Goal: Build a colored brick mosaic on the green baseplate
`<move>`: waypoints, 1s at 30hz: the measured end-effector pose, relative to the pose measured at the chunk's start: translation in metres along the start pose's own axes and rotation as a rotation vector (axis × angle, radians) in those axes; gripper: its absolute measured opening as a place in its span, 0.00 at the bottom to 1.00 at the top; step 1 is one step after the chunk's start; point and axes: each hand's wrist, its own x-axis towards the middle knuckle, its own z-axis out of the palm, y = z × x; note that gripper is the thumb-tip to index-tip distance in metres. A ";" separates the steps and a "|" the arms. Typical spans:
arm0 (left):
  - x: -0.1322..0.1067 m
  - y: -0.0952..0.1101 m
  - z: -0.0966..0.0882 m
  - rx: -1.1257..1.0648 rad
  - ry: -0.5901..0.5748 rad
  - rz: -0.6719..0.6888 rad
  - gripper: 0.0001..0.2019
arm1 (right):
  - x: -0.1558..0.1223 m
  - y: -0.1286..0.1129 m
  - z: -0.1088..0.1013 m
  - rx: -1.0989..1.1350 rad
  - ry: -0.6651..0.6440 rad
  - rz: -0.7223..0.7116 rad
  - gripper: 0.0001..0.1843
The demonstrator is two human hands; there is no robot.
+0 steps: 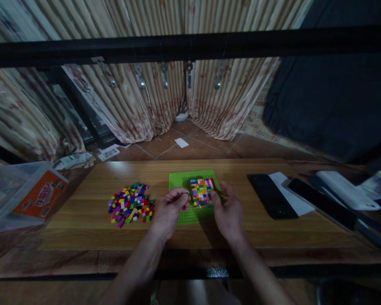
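A green studded baseplate (184, 217) lies on the wooden board. On it stands a block of many-coloured toy bricks (202, 192), packed tightly, with a red strip along its right side. My left hand (171, 207) is closed in a pinch at the block's left edge. Whatever its fingertips hold is too small and dark to name. At the block's right side is my right hand (229, 212), its thumb and fingers apart. The thumb tip meets the block's right edge or hovers just over it; I cannot tell which. A loose pile of bricks (130, 203) lies left of the baseplate.
At the far left sits a clear plastic tub (15, 173) with an orange label. To the right lie a black phone-like slab (271, 197), white paper (277, 180), a long dark device (320, 203) and a white object (347, 190). A black bar (190, 45) with hooks crosses above.
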 end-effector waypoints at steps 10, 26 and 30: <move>-0.008 0.007 0.009 -0.105 -0.130 -0.139 0.18 | -0.006 -0.032 -0.004 0.380 -0.315 -0.210 0.11; -0.003 0.018 -0.009 0.100 -0.400 -0.212 0.18 | -0.001 -0.028 -0.011 0.623 -0.453 0.130 0.07; 0.007 0.021 -0.022 0.192 -0.172 -0.093 0.15 | 0.004 -0.018 -0.012 0.419 -0.332 0.068 0.06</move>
